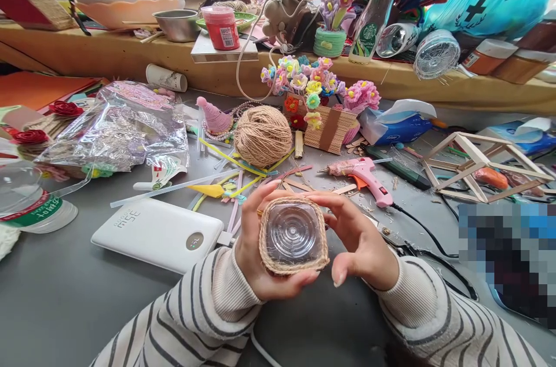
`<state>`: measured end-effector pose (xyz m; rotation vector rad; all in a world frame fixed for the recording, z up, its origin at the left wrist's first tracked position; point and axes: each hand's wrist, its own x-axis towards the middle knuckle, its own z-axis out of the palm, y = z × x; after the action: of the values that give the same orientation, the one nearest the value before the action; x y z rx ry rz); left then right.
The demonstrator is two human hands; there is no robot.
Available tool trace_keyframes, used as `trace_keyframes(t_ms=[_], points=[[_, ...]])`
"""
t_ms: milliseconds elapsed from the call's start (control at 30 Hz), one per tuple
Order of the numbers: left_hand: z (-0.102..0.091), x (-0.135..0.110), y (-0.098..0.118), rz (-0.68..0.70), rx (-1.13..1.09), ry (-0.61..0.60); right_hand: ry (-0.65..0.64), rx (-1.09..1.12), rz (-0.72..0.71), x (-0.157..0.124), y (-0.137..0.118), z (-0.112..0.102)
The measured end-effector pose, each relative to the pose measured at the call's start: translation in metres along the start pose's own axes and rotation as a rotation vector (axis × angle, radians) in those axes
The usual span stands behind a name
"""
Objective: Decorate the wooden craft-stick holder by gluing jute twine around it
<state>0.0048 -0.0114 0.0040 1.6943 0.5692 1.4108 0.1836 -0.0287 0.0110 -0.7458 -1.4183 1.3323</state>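
My left hand (256, 251) wraps around a clear plastic cup (292, 234) with a squarish base ringed in jute twine. The base, marked with concentric circles, faces me. At the cup's right side, my right hand (362, 239) has its fingers curved and its thumb apart. Its index fingertip is by the upper twine edge; whether it presses there I cannot tell. Beyond the cup sits a ball of jute twine (263, 135). A pink hot glue gun (358, 175) lies to the right, behind my right hand.
A white power bank (156, 234) lies left of my left hand. Craft-stick pieces (345, 189) and plastic strips litter the middle. Fuzzy flowers (313, 83) stand behind a stick-built box (324, 131). A wooden stick frame (482, 167) is at right, a plastic bottle (37, 205) at left.
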Motion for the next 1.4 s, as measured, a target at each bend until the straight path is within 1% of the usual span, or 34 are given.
trace_keyframes(t_ms=[133,267,500,700,933,1033,1233,1400], points=[[0.002,-0.001,-0.001,0.049,-0.031,-0.027,0.011,-0.026,0.029,-0.002,-0.001,0.002],[0.002,-0.002,0.0,0.038,-0.077,-0.054,0.04,-0.041,0.034,-0.004,-0.001,0.005],[-0.002,-0.005,-0.004,0.045,-0.016,-0.059,0.075,-0.078,0.021,-0.006,0.002,0.005],[-0.008,-0.006,-0.007,-0.063,0.015,-0.07,0.077,-0.133,-0.011,-0.006,0.002,0.002],[-0.015,-0.009,-0.006,-0.138,0.055,-0.088,0.061,-0.189,-0.034,-0.006,0.004,0.0],[-0.015,-0.008,-0.006,-0.133,0.043,-0.109,0.055,-0.203,-0.035,-0.006,0.004,0.0],[-0.011,-0.001,-0.005,-0.086,0.095,-0.097,0.101,-0.258,-0.054,-0.004,0.006,0.002],[-0.008,0.001,-0.005,-0.055,0.11,-0.095,0.103,-0.259,-0.062,-0.004,0.006,0.003]])
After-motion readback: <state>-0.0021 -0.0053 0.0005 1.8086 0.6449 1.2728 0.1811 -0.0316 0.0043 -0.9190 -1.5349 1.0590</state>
